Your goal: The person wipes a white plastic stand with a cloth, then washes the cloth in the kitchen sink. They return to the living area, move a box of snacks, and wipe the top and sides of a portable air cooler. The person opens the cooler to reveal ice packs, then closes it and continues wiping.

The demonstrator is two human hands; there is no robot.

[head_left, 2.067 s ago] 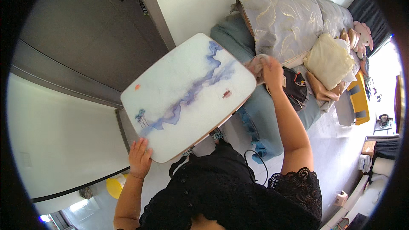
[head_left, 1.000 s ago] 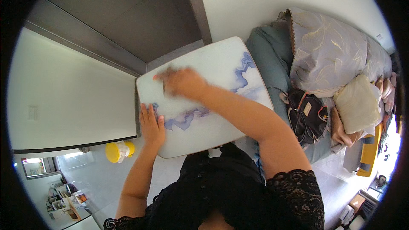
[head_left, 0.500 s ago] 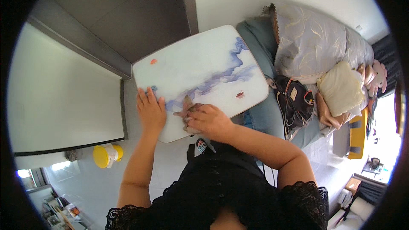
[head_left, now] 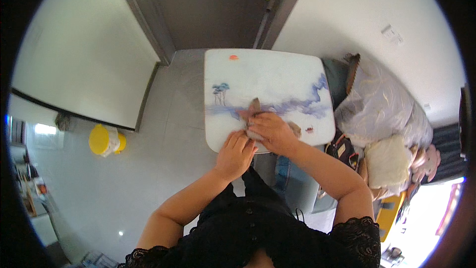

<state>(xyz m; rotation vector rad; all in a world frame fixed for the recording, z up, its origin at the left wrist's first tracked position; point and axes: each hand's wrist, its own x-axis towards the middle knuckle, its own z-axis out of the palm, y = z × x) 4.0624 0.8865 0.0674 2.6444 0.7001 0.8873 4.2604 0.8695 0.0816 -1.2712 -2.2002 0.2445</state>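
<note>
A white square tabletop painted with blue mountains [head_left: 270, 94] now lies flat below the person. The right hand [head_left: 271, 131] has slid toward its near edge, fingers clamped on a crumpled brown cloth [head_left: 254, 110]. The left hand [head_left: 237, 155], fingers together, has shifted beside it, steadying that edge, suggesting wiping continues.

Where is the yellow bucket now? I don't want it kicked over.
In the head view the yellow bucket stands on the grey floor at the person's left, beside the white wall.
</note>
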